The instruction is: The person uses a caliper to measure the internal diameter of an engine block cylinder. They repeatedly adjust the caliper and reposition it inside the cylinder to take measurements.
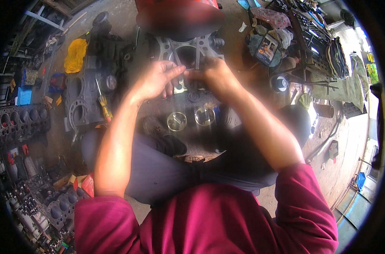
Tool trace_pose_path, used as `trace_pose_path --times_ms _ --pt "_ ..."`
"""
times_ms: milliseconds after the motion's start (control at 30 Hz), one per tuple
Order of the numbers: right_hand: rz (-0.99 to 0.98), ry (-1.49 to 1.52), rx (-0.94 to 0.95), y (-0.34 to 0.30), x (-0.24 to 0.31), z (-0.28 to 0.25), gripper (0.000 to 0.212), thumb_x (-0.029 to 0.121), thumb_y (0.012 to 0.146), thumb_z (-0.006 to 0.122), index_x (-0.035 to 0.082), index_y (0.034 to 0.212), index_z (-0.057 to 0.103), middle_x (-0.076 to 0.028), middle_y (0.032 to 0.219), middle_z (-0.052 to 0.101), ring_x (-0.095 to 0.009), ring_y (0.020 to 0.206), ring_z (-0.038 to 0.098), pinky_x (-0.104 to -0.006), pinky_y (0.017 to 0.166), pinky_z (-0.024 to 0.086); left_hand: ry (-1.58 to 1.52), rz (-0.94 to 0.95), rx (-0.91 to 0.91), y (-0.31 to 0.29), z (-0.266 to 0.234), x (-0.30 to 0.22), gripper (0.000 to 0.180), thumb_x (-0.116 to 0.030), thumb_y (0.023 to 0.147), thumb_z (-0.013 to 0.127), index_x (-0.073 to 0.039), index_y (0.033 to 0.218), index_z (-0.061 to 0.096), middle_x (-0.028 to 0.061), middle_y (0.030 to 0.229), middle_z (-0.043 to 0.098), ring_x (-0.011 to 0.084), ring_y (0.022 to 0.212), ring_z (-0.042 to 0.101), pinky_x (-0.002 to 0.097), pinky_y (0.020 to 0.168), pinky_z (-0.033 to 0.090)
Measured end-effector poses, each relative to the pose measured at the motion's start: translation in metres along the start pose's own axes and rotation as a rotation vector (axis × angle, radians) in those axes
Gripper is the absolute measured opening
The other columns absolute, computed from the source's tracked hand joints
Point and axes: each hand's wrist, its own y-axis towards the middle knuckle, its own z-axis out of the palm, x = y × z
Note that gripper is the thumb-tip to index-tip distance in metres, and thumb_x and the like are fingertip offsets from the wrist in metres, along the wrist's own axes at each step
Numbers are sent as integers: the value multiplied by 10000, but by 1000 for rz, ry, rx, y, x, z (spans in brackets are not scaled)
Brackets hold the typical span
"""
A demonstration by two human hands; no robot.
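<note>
Magenta sleeves (226, 220) fill six o'clock, nearest the lens, with dark trousers (167, 169) of crossed legs just above. Seated on the workshop floor (226, 25). Bare forearms rise from there and converge near the centre.

Left hand (155, 80) at eleven o'clock of centre, fingers half curled and thumb and forefinger pinched toward the right. Right hand (216, 75) at one o'clock of centre, curled tight, fingertips meeting the left's. Between the two grips, a small thin part (185, 70), too blurred by motion to name; apparently pinched from both sides, though which hand bears it cannot be told.

Directly beyond the hands, toward twelve, a grey metal engine piece (192, 48) with round bores, lying flat on the floor. Below the hands, toward six, two shiny cylinders (191, 118) standing side by side, apart from both hands, untouched.

Judging from this: fine work on the small part under way, mid-handling. Neither shiny cylinder fitted into the engine piece; that much looks undone.

Elsewhere: at nine o'clock a dark engine block (80, 95) with a yellow-handled screwdriver (103, 101) on it and a yellow rag (75, 54) above; farther at nine a second engine block (19, 122) with a row of bores; at two o'clock a cluttered spread of tools and bags (285, 34).
</note>
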Motion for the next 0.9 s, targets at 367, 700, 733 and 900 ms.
trace_pose_path --times_ms 367,700,733,900 --pt "3 -20 -20 -4 6 2 376 68 788 834 -82 1063 626 -137 936 705 -167 822 660 -308 722 540 -14 8 -3 -2 0 -1 325 -368 1013 605 -51 954 648 3 740 602 53 516 560 204 414 423" --pt "14 25 -10 -4 6 2 396 63 796 827 -98 1098 629 -139 962 712 -176 839 666 -313 753 548 -9 8 -4 -1 0 -1 314 -360 1017 600 -56 958 648 0 737 597 52 514 556 201 413 420" --pt "11 16 -9 -5 6 2 397 66 795 828 -97 1098 630 -139 961 712 -175 840 666 -312 751 548 -14 7 -4 -1 0 0 313 -359 1017 599 -55 960 649 0 738 597 52 515 557 201 413 420" --pt "26 -25 -11 -4 6 2 383 76 793 832 -80 1081 634 -133 951 706 -173 841 663 -311 733 546 -11 6 2 -1 0 1 313 -358 1018 597 -54 970 653 2 742 599 56 519 560 206 411 421"
